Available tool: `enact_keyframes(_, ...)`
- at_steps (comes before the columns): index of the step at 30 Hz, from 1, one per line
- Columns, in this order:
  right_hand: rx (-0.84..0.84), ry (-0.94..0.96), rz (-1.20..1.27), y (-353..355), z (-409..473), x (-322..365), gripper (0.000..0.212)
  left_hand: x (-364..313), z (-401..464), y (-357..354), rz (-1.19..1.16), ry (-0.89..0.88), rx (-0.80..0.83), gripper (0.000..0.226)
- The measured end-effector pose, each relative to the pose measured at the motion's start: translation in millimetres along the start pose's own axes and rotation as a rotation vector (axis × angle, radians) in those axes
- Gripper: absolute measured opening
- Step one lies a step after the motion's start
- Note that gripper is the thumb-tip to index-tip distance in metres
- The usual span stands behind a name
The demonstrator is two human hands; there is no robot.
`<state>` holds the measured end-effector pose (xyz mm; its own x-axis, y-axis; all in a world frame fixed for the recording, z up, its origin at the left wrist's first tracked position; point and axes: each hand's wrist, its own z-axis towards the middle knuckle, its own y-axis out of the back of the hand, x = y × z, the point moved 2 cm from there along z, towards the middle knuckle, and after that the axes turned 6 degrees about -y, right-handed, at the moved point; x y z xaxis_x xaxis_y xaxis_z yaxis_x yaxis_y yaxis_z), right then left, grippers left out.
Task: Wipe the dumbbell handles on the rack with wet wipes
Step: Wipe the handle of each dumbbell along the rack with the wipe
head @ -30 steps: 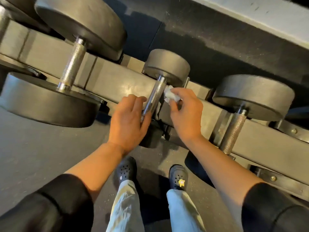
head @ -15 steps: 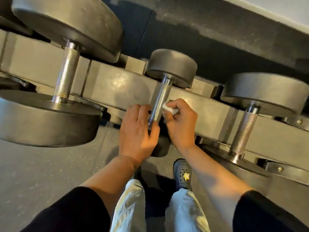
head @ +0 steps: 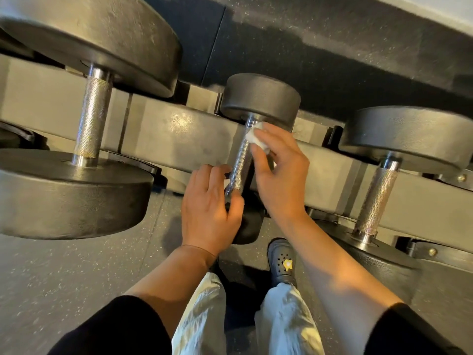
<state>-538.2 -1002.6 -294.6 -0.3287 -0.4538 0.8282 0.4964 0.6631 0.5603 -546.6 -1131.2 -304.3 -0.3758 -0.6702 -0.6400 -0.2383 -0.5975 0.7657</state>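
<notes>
My right hand point(head: 280, 172) pinches a crumpled white wet wipe point(head: 256, 138) between thumb and fingertips and presses it against the far end of the knurled steel handle point(head: 240, 165) of the small middle dumbbell point(head: 259, 98), just below its far head. My left hand point(head: 208, 213) lies loose at the near end of that handle, fingers relaxed and touching the metal, thumb beside the near head; it holds nothing. The dumbbell sits across the grey rack point(head: 179, 134), handle running near to far. To the left rests a large dumbbell point(head: 92, 119), to the right a medium dumbbell point(head: 378, 196), both handles bare. Below my arms are pale trousers point(head: 199, 316) and a dark clog point(head: 281, 262) with a yellow charm on the speckled floor point(head: 64, 278).
</notes>
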Motion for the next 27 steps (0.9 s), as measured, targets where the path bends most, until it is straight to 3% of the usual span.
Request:
enact_keyframes(5, 0.039, 0.076, -0.096, -8.7, -12.5, -4.8, 0.024, 1.5, -2.3, 0.4, -0.023, -0.008, -0.008, 0.035)
enact_keyframes(10, 0.231, -0.098, 0.068, -2.7, -42.3, -13.1, 0.029, 2.2, -3.2, 0.2, -0.061, -0.003, -0.045, 0.038)
enact_keyframes(14, 0.327, -0.155, 0.057, 2.3, -39.5, -9.0, 0.028, 4.4, -5.2, -0.8, -0.08, -0.007, -0.071, 0.036)
enact_keyframes(19, 0.078, 0.123, -0.162, 7.8, -12.9, 15.5, 0.024, 5.5, -5.0, 0.1, -0.09, 0.0, -0.081, 0.032)
enact_keyframes(23, 0.137, 0.231, -0.434, -4.0, 3.0, 10.4, 0.027, 5.8, -5.7, 0.4, -0.102, 0.02, -0.067, 0.033)
enact_keyframes(27, 0.162, 0.332, -0.428, -1.1, -9.5, -0.9, 0.036, 6.1, -5.5, 0.7, -0.118, 0.052, -0.063, 0.033)
